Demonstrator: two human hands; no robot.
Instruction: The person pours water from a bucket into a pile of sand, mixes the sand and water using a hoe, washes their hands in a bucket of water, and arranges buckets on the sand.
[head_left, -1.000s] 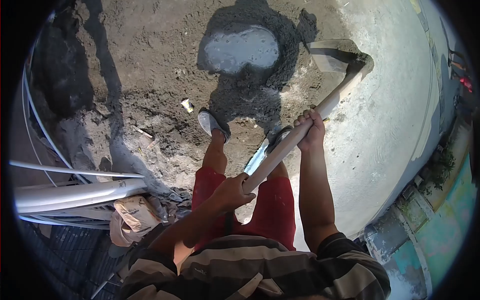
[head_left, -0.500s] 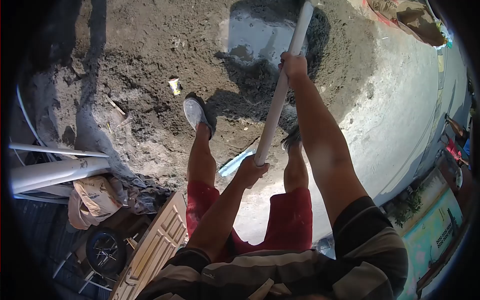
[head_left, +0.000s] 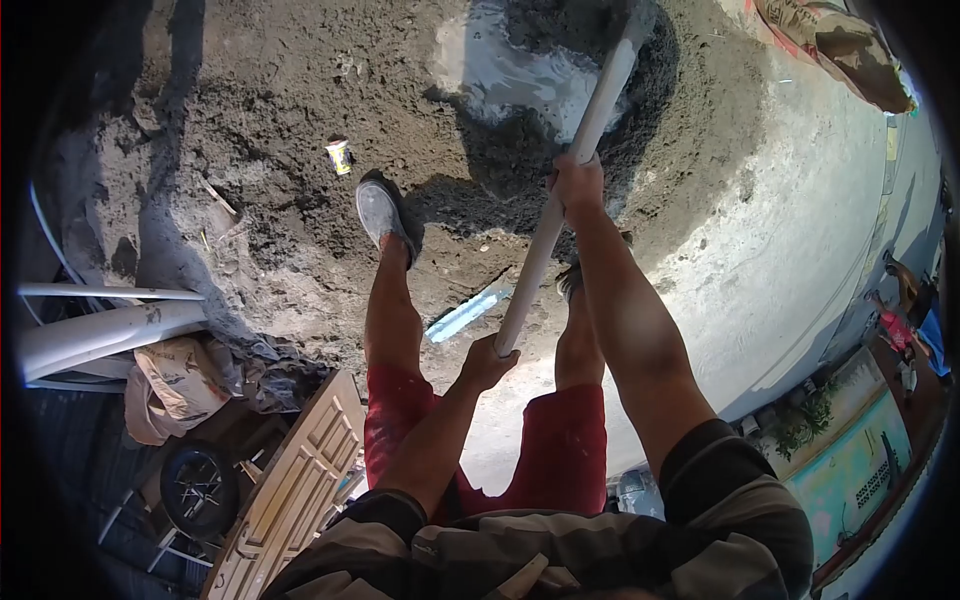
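Head-worn camera, looking steeply down

The view starts at the wearer's head and faces forward and down. The striped shirt point(head_left: 590, 540) is nearest, spread along the bottom; the left hand point(head_left: 488, 362) and right hand point(head_left: 578, 187) lie farther off, the ground point(head_left: 290, 225) beyond them. The wide lens takes in the ground's right edge, with a turquoise wall point(head_left: 850, 465), and leaves dark corners.

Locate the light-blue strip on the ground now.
In the head view, the light-blue strip lies near the middle, between the person's lower legs, just left of the long handle and above the left hand in the picture.
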